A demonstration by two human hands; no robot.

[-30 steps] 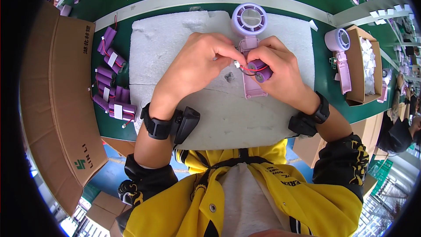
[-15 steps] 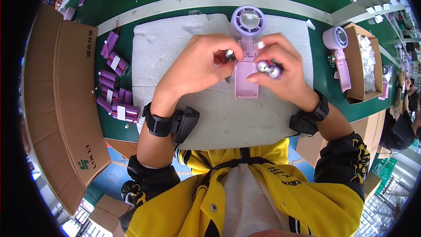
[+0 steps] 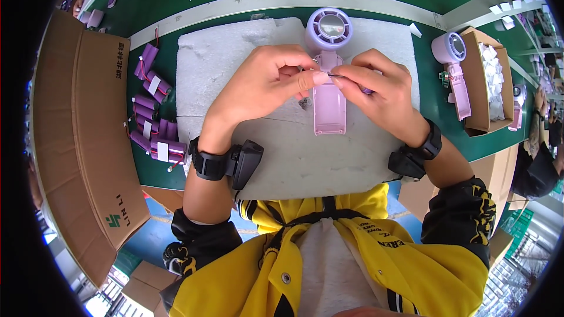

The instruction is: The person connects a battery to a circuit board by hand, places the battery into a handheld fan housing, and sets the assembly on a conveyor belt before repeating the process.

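Note:
A lilac handheld fan [image 3: 329, 28] lies on the foam slab, its round head away from me and its open pink handle shell [image 3: 330, 111] toward me. Over the upper part of the handle my two hands meet. My left hand [image 3: 267, 79] is closed, thumb and forefinger pinched on something small that I cannot make out. The fingertips of my right hand [image 3: 382, 88] pinch a thin dark wire [image 3: 337, 76] beside the left thumb. Under the right fingers shows a bit of a purple battery pack [image 3: 367, 90], mostly hidden in that hand.
Several purple battery packs [image 3: 154, 115] with red wires lie left of the foam slab [image 3: 282, 158], by a large cardboard box [image 3: 88, 141]. On the right, another open fan [image 3: 450, 50] lies beside a carton [image 3: 474, 82] of white pieces. A pale rail [image 3: 247, 6] crosses the green table behind.
My fingertips have come together over the handle. The right hand has turned, so the battery ends no longer show, and it now pinches a wire. The fan has shifted slightly left.

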